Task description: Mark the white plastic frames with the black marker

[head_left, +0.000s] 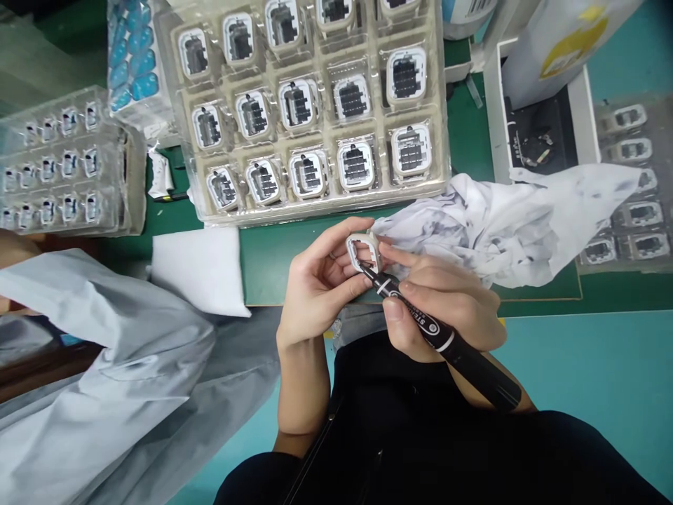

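Note:
Between the thumb and fingers of my left hand (315, 284) is a small white frame (371, 245), squarish with rounded corners and an open middle. My right hand (446, 301) grips a black marker pen (446, 337) with white bands and lettering. The pen's tip meets the lower inner edge of the frame, and a right fingertip lies close to the frame's right side. Just beyond both hands, a crumpled white cloth (488, 224) with dark smudges covers part of the green table (268, 270).
Ahead stands a clear plastic tray (315, 203) of similar white frames in rows. More trays sit at the left (118, 203) and right (615, 270). A folded white cloth (197, 270), a white box (497, 105) and a blue-dotted pack (139, 59) surround the spot. A person's grey sleeve (137, 315) is close at left.

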`<action>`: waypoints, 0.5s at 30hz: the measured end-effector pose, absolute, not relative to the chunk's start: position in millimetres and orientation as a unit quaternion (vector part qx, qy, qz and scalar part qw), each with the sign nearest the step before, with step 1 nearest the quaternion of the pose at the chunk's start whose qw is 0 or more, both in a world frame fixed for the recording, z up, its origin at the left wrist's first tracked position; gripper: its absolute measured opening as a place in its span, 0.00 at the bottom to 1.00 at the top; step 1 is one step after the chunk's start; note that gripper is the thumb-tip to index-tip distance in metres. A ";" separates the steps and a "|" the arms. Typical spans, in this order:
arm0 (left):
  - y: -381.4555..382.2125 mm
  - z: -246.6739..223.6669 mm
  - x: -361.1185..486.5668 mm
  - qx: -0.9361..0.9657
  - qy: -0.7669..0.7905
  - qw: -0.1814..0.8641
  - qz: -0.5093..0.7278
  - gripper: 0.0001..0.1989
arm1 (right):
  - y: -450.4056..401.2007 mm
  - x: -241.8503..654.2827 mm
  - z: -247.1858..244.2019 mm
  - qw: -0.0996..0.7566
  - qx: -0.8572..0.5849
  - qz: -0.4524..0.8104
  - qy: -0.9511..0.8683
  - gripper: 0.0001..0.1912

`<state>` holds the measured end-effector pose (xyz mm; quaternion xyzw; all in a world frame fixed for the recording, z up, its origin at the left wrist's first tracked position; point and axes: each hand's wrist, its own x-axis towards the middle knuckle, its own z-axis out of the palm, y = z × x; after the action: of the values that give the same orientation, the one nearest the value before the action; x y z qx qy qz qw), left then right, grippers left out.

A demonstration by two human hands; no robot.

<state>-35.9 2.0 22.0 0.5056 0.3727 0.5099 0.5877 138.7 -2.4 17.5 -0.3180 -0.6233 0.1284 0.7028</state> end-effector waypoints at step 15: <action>-1.0 18.9 -27.7 0.514 0.432 0.524 0.524 0.31 | 3.0 142.5 13.1 0.680 -0.311 0.107 -0.655 0.11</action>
<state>-27.7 -1.0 18.9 0.5136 0.4319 0.5242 0.5243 142.5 3.0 13.1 -0.3113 -0.6552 0.1070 0.6799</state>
